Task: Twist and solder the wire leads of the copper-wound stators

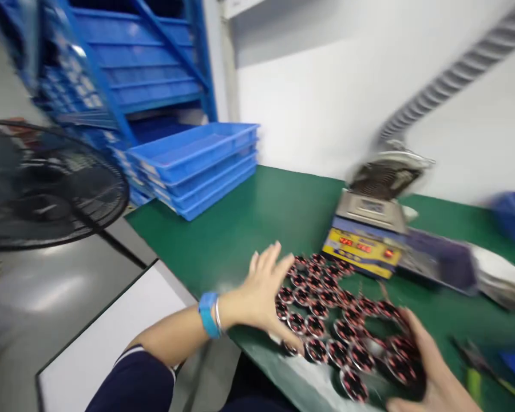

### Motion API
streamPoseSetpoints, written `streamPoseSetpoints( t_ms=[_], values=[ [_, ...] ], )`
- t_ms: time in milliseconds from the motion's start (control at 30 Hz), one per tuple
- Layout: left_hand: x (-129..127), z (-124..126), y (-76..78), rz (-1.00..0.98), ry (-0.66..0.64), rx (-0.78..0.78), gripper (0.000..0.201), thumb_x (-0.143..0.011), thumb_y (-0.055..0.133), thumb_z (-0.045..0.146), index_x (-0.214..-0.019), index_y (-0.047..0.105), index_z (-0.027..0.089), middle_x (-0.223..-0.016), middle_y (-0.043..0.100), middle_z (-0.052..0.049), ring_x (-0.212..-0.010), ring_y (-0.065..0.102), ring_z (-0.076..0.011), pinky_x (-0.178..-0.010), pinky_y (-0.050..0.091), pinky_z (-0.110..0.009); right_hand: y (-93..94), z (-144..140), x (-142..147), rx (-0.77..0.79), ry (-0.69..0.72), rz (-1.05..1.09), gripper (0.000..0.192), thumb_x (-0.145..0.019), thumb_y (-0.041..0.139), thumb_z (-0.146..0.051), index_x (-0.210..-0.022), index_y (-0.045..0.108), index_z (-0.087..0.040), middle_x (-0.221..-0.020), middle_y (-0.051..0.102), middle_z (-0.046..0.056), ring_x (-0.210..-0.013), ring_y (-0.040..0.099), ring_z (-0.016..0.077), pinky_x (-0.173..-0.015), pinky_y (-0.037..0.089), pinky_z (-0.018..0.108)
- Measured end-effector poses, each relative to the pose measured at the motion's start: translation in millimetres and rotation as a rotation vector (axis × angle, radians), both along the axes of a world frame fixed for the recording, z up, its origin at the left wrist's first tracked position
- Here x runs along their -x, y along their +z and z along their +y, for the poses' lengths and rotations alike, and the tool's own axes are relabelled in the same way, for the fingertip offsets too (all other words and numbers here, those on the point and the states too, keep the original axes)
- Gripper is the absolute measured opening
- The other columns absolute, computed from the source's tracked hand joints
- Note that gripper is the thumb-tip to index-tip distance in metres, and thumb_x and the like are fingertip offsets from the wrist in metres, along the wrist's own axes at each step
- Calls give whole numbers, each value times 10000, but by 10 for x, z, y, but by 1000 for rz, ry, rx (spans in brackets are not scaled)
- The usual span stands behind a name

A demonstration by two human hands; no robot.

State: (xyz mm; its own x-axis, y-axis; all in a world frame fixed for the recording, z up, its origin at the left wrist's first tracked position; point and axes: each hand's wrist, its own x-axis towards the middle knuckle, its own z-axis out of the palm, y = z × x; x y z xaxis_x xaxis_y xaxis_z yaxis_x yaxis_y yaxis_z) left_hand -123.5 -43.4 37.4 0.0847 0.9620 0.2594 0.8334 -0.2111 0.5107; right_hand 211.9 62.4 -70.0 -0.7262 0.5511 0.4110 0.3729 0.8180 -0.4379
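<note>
Many small round parts with silvery rims and dark, reddish-copper centres lie close together on the green bench top. At the left side of this group is my left hand, its fingers spread and its thumb touching or just over the nearest parts. My right hand curves around the group's right side, thumb and fingers apart. Neither hand has anything gripped in it. Motion blur softens the parts by the right hand, so contact there is hard to make out.
Behind the parts stands a soldering station with a lit red display, below a ribbed grey hose. Stacked blue trays are at the back left. Pliers lie at right. A black fan stands left, beside a white board.
</note>
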Motion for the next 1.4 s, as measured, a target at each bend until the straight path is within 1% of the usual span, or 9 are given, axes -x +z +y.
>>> streamPoseSetpoints(
  t_ms=[67,133,267,433,633,1000,1167,1267,1400],
  values=[
    [-456,-115,-211,66,-203,129,1389,-400,763,721,-1509,89,227,-1564,45,-192,-1411,92,-458,-1106,57,-670,7,-52,-62,145,-77,20,1173,-662,607,-702,-1527,-40,-246,-1549,130,144,-1361,248,448,-1063,341,611],
    [-728,-105,-330,132,-279,166,1360,-435,713,766,-1510,96,205,-1559,31,-204,-1408,70,-471,-1082,29,-701,91,26,-59,196,-55,-4,1291,-584,633,-764,-1524,-57,-211,-1552,95,156,-1374,215,454,-1099,268,611],
    [-938,62,-380,195,-217,165,1241,-517,634,798,-1493,191,172,-1545,53,-246,-1413,87,-453,-1070,64,-716,254,215,9,173,-18,-26,1347,-556,712,-719,-1522,-51,-172,-1528,140,197,-1381,230,421,-1120,233,570],
    [-996,88,-373,197,-171,179,1167,-511,646,784,-1472,267,241,-1539,171,-212,-1399,144,-462,-1048,74,-751,238,227,195,179,62,4,1364,-522,723,-730,-1521,-23,-175,-1512,175,205,-1369,259,408,-1108,256,568],
    [-756,12,-397,239,-116,204,1186,-476,667,782,-1468,282,258,-1536,209,-187,-1406,160,-427,-1075,54,-723,284,128,615,233,91,74,1349,-535,756,-678,-1518,-32,-195,-1513,160,202,-1391,207,390,-1110,245,570],
    [316,136,-298,341,19,251,1121,-483,752,674,-1439,342,256,-1530,251,-154,-1401,213,-381,-1117,148,-622,161,118,1787,203,14,143,1219,-621,717,-623,-1508,1,-191,-1502,171,204,-1409,168,354,-1103,265,553],
    [483,135,-190,294,10,231,1280,-420,761,707,-1483,221,241,-1544,200,-168,-1409,182,-399,-1117,82,-643,261,14,1601,1,-3,250,981,-739,622,-563,-1492,101,-212,-1485,236,184,-1368,259,356,-1084,276,551],
    [349,134,-168,225,-15,192,1341,-414,724,762,-1497,164,204,-1555,148,-179,-1422,148,-386,-1137,91,-604,231,89,1306,-109,-266,364,735,-815,560,-458,-1437,258,-208,-1349,393,178,-1274,376,341,-1040,332,540],
    [94,146,-196,212,-109,163,1250,-465,700,765,-1467,253,168,-1525,251,-185,-1404,216,-377,-1138,77,-608,110,316,1109,-31,-596,182,601,-814,533,-457,-1319,430,-148,-1203,470,201,-1124,474,382,-859,439,560]
  ],
)
